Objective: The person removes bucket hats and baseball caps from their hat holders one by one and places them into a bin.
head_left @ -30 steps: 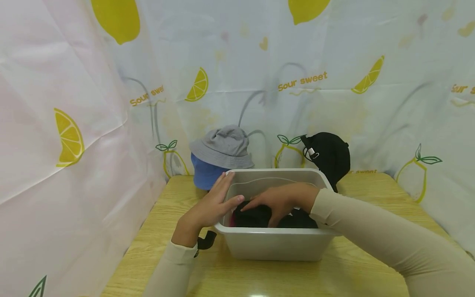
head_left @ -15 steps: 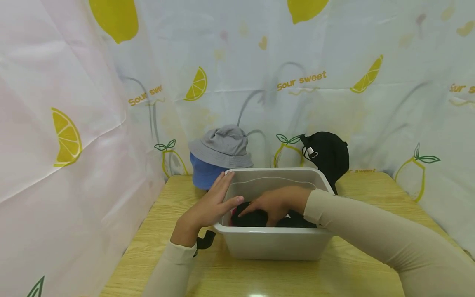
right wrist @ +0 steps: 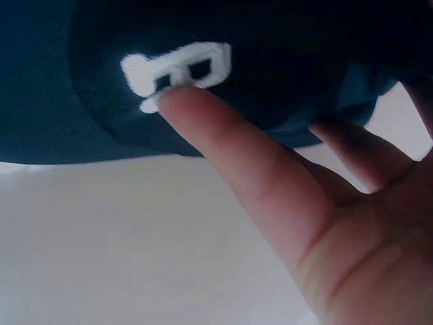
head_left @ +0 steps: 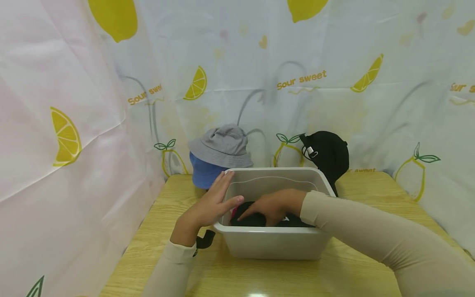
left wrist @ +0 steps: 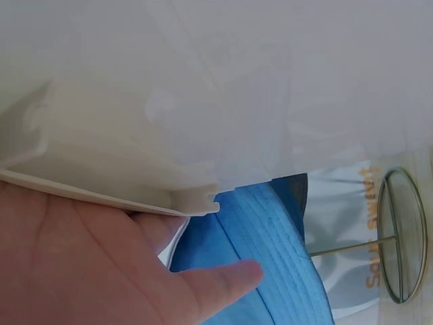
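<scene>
A light grey plastic bin point(head_left: 274, 245) stands on the table, with black caps point(head_left: 248, 217) inside and a bit of pink at their left. My left hand point(head_left: 204, 210) rests on the bin's left rim, fingers straight along it and thumb extending over the inside. In the left wrist view, that hand lies under the rim beside a blue hat point(left wrist: 260, 244). My right hand point(head_left: 274, 206) reaches into the bin, fingers spread across the caps. The right wrist view shows its straight thumb point(right wrist: 237, 149) pressing on a dark cap point(right wrist: 291, 88) at a raised white letter point(right wrist: 196, 64).
Behind the bin at left, a grey bucket hat point(head_left: 224, 146) sits over the blue hat on a stand. A black cap with a strap point(head_left: 328, 152) hangs at back right. A wire stand's ring point(left wrist: 402, 237) shows in the left wrist view. Lemon-printed cloth point(head_left: 241, 53) surrounds the wooden table point(head_left: 367, 198).
My right hand has shifted slightly left and lower inside the bin, and the white mark on the cap moved with it. My left hand has stayed on the rim.
</scene>
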Motion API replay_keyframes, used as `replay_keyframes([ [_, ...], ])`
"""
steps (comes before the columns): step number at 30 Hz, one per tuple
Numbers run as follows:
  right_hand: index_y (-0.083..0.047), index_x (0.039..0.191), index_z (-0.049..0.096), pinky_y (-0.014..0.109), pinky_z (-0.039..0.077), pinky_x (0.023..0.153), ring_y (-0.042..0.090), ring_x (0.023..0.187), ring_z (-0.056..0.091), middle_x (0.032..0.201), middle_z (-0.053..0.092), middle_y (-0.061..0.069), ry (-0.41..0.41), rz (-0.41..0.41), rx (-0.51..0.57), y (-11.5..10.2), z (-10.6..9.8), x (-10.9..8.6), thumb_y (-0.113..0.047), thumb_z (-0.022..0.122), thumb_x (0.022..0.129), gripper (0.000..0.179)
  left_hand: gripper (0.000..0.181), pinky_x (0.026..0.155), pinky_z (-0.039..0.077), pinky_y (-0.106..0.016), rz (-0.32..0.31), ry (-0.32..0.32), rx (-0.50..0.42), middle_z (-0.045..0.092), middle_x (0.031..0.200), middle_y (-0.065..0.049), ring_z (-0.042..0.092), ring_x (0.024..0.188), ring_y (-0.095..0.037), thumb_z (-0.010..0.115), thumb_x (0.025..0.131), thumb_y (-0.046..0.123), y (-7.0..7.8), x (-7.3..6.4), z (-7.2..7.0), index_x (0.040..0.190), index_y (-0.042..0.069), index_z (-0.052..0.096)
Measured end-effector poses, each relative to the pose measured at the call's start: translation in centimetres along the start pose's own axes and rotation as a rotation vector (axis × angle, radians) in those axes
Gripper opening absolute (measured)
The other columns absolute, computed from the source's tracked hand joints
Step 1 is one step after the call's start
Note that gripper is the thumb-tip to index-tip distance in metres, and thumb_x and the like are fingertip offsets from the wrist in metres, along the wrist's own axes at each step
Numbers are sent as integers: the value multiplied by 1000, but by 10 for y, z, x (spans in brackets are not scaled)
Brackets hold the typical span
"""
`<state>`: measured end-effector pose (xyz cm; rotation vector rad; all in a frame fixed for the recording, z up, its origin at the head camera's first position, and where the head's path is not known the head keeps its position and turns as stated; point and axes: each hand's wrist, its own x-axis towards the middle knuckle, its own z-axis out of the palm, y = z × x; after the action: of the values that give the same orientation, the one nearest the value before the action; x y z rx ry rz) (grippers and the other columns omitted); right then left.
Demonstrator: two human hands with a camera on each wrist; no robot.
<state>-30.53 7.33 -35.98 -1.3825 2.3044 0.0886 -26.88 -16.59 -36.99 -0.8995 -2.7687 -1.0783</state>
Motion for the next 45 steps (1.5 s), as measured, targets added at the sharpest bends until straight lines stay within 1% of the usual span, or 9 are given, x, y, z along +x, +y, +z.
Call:
replay_keyframes([
  [7, -39, 156, 46, 21, 51, 70, 11, 82, 58, 121, 64, -9, 4, 5, -3, -2, 4, 2, -6, 80, 85, 86, 89, 127, 11, -62, -5, -1, 2, 11, 175, -6, -5, 162, -30, 52, 102, 61, 0, 0, 0, 168, 17, 12],
  [12, -42, 155, 45, 22, 53, 58, 10, 68, 59, 102, 63, -8, 0, 26, 25, -3, 5, 4, -2, 79, 85, 88, 89, 126, 10, -64, -6, 6, 24, 13, 175, -7, -3, 162, -31, 52, 102, 60, 1, 0, -1, 168, 15, 13],
  [16, -44, 155, 45, 22, 52, 55, 9, 63, 57, 89, 59, -7, 2, 42, 21, -3, 4, 4, -2, 78, 86, 87, 89, 126, 9, -63, -10, 15, 31, 14, 175, -7, -3, 162, -30, 52, 102, 61, 1, 0, -2, 168, 14, 13],
  [19, -43, 155, 46, 21, 51, 57, 9, 65, 55, 89, 58, -9, 9, 44, 8, -4, 3, 3, -3, 78, 86, 86, 89, 127, 9, -63, -9, 15, 31, 13, 175, -6, -3, 162, -28, 52, 102, 61, 1, 1, -2, 168, 15, 13],
  [25, -41, 155, 46, 21, 51, 55, 8, 63, 56, 91, 60, -9, 21, 37, 9, -2, 4, 0, -2, 77, 86, 85, 91, 126, 9, -64, -4, 9, 26, 13, 175, -6, -4, 162, -28, 53, 101, 62, 1, 4, -2, 168, 15, 12],
  [31, -42, 154, 48, 21, 48, 60, 8, 67, 53, 95, 59, -11, 30, 22, -12, -2, 6, 3, -2, 75, 86, 83, 96, 127, 10, -63, -35, 8, 10, 11, 175, -6, -6, 162, -27, 57, 99, 63, 0, 0, 0, 168, 15, 11],
  [35, -45, 153, 47, 21, 50, 57, 8, 63, 54, 92, 58, -11, 19, 32, 1, -1, 8, 5, -2, 75, 86, 85, 97, 126, 10, -63, -42, 6, 2, 10, 175, -5, -6, 162, -27, 58, 98, 63, 0, -1, 1, 168, 15, 11],
  [38, -45, 153, 47, 21, 51, 57, 8, 65, 55, 93, 59, -10, 13, 39, 4, -1, 8, 5, -3, 76, 86, 85, 97, 126, 10, -64, -38, 0, -3, 9, 175, -5, -6, 162, -27, 58, 98, 62, 1, -1, 1, 168, 16, 10],
  [45, -42, 154, 47, 20, 49, 64, 10, 74, 56, 106, 63, -11, 22, 23, -15, -2, 9, 3, -9, 81, 85, 84, 97, 126, 11, -65, -48, 0, -4, 9, 175, -5, -6, 162, -29, 61, 97, 61, 4, -3, 1, 168, 18, 11],
])
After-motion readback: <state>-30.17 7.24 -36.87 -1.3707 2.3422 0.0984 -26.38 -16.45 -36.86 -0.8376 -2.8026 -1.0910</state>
